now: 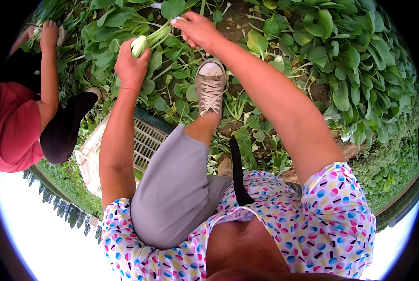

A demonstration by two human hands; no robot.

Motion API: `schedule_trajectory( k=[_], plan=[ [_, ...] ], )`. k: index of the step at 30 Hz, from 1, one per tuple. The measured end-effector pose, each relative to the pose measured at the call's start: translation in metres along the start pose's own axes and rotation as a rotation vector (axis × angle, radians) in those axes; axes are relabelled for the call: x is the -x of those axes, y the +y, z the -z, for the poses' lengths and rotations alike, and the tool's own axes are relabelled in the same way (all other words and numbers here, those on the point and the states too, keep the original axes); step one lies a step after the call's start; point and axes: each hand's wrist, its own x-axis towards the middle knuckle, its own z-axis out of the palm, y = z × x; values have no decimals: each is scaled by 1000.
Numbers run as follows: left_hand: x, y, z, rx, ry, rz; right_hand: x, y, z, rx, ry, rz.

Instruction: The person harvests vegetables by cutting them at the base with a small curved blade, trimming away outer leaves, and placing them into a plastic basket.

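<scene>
My left hand (132,66) grips the pale green base of a leafy green (139,45), probably bok choy, with its stalks pointing up and right. My right hand (197,31) is at the far end of those stalks, thumb and forefinger closed on a small thing with a shiny bit that I cannot make out; its other fingers are curled. Cut leaves and loose stalks lie on the soil under both hands. A heap of leafy greens (114,35) is just beyond my left hand.
A white plastic crate (148,140) stands by my left knee. My canvas shoe (211,84) is planted among the leaves. Growing or piled leafy greens (346,63) fill the right side. At the far left a co-worker in a red top (16,130) crouches, hands on greens.
</scene>
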Motion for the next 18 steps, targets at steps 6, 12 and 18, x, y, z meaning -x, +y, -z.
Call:
schedule_trajectory(
  k=[6,12,18],
  plan=[
    [30,41,7,221,97,-99,21,9,-13,-357,-33,-146],
    [80,62,32,295,-284,-183,63,3,27,-315,37,67],
    [51,89,60,788,-420,104,102,-34,46,103,-139,76]
  ],
)
